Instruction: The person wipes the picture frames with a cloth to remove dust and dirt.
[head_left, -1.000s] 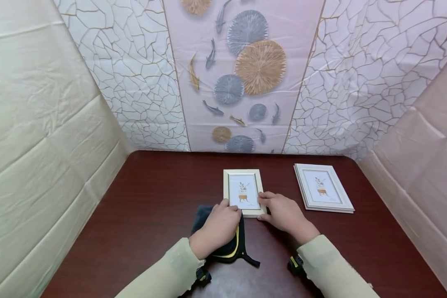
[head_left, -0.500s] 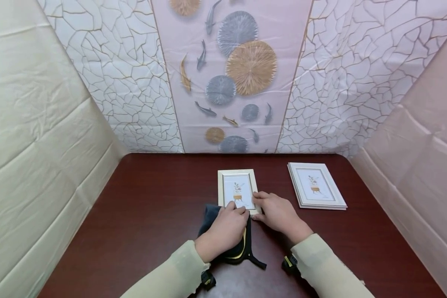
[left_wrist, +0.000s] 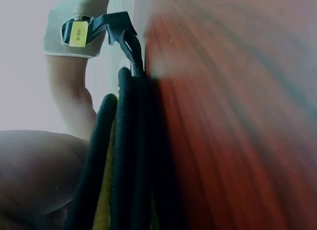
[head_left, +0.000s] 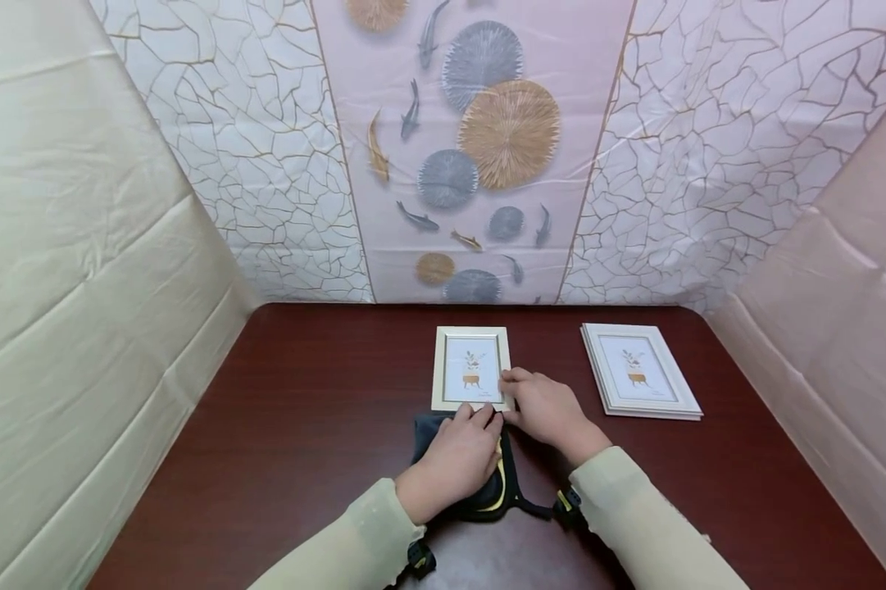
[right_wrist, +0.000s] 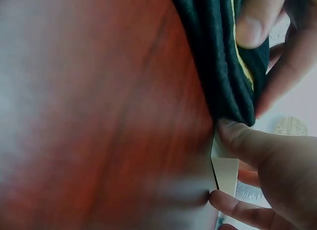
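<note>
A folded dark cloth (head_left: 487, 497) with yellow edging and a cord loop lies in front of a cream picture frame (head_left: 439, 369). My left hand (head_left: 453, 459) pinches the cloth close to the frame's near edge; its thumb presses the folded layers in the right wrist view. At the near right corner of the picture frame, my right hand (head_left: 549, 410) grips with fingers along the right side and thumb at the near edge. In the right wrist view that thumb also meets the end of the cloth (right_wrist: 213, 56). Inside the frame is a plant-pot print.
To the right lies a stack of white picture frames (head_left: 642, 373), the top one with a similar print. The dark red table (head_left: 317, 410) ends at a patterned backdrop (head_left: 413, 270). Pale hangings (head_left: 103, 328) border both sides.
My left hand and the cloth have shifted right, across the frame's near edge. The held frame has slid a little away and left, my right hand along with it. The stack stays put.
</note>
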`<action>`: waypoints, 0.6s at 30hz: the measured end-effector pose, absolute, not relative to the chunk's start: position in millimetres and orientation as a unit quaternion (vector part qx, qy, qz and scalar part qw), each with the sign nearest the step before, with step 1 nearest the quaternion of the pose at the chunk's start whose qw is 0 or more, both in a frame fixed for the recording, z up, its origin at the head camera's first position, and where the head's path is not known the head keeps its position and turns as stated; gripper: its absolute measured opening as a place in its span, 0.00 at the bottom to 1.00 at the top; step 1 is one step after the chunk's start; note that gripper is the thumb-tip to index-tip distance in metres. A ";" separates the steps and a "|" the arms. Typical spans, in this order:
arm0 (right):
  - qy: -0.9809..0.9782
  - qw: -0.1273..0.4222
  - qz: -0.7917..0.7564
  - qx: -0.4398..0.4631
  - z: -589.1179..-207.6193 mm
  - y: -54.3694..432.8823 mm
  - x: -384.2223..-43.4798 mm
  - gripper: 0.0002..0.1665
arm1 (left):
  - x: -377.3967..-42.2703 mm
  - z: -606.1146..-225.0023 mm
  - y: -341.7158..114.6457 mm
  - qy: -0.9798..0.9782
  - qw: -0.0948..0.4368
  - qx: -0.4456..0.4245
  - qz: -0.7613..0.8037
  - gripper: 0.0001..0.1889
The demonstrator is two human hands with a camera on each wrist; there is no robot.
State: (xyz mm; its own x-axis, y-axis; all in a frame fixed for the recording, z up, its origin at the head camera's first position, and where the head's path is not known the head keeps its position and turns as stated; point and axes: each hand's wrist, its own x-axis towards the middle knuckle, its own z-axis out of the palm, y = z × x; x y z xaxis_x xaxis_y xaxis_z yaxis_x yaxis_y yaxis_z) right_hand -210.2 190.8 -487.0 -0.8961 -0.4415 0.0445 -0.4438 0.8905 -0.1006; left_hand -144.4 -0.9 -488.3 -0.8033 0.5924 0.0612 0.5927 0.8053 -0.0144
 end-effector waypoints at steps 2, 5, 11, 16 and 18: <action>-0.974 0.002 0.047 0.223 -486.9 193.3 -211.7 0.32 | -144.0 -489.5 0.0 -0.948 0.019 -0.318 -0.009 0.29; -0.975 -0.002 0.039 0.219 -486.0 196.5 -212.1 0.33 | -143.2 -489.8 1.2 -0.946 0.001 -0.323 -0.018 0.29; -0.975 -0.002 0.049 0.215 -488.1 198.2 -207.0 0.34 | -141.2 -488.3 1.7 -0.945 -0.021 -0.325 -0.023 0.29; -0.975 0.010 0.055 0.213 -492.6 197.9 -205.0 0.35 | -140.5 -489.2 0.8 -0.943 -0.042 -0.328 -0.036 0.30; -0.975 0.015 0.055 0.213 -494.3 197.5 -206.3 0.35 | -141.0 -488.9 0.1 -0.941 -0.049 -0.331 -0.044 0.30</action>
State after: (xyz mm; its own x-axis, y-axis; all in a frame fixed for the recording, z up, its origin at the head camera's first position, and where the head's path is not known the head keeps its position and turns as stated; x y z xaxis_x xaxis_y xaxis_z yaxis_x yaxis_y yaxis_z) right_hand -206.3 197.5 -494.3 -0.9090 -0.4136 0.0517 -0.4168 0.9035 -0.1004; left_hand -141.0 0.1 -488.9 -0.7756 0.6280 -0.0627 0.6194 0.7765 0.1159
